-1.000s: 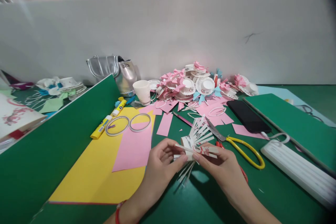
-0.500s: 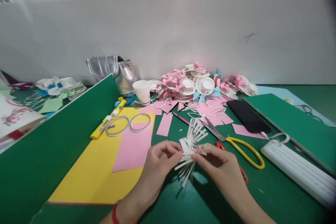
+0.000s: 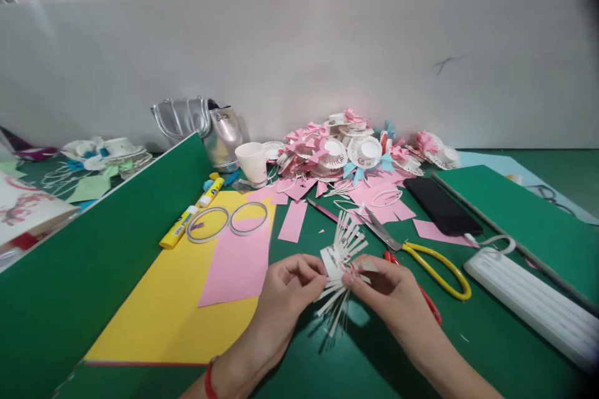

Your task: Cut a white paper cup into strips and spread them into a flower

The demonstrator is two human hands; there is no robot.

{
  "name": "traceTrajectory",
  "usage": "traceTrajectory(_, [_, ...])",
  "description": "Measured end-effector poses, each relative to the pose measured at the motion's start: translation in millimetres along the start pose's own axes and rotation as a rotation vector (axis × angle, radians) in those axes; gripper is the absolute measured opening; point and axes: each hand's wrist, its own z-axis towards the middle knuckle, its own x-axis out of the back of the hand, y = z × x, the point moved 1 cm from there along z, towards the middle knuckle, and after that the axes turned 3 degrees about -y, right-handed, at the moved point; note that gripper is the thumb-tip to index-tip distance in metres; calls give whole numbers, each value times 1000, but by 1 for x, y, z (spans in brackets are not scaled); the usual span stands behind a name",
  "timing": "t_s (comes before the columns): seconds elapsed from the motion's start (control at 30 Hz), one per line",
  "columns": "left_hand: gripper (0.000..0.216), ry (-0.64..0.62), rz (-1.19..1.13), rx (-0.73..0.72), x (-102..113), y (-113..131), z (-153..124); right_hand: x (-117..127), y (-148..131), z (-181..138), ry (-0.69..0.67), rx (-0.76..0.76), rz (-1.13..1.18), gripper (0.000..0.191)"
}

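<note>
Head view: at 5 o'clock, slit cup (image 3: 331, 260) is pinched by left hand (image 3: 292, 287) and right hand (image 3: 390, 290), apparently to steady splayed strips (image 3: 347, 237); yellow scissors (image 3: 405, 247) are placed at its 3 o'clock, likely for reach.

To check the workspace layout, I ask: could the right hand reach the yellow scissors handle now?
Probably yes: the yellow scissors handle lies beside the right hand, apparently uncovered, but this hand pinches the fringed paper piece and would likely need to release it.
</note>
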Motion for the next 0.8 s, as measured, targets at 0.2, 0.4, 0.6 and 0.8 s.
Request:
traceTrajectory(0.2, [19,-12,-23,32,1,-3,0,1,0,-1,-2,-4,6,25])
traceTrajectory(0.4, [15,-37,62,42,0,-1,1,0,-2,-2,9,-44,74,23])
traceTrajectory(0.6, [21,-54,27,64,-1,0,-2,-4,2,-3,21,-91,134,20])
traceTrajectory(0.8, [22,-32,84,29,-2,2,-1,-2,3,-4,-28,-133,212,16])
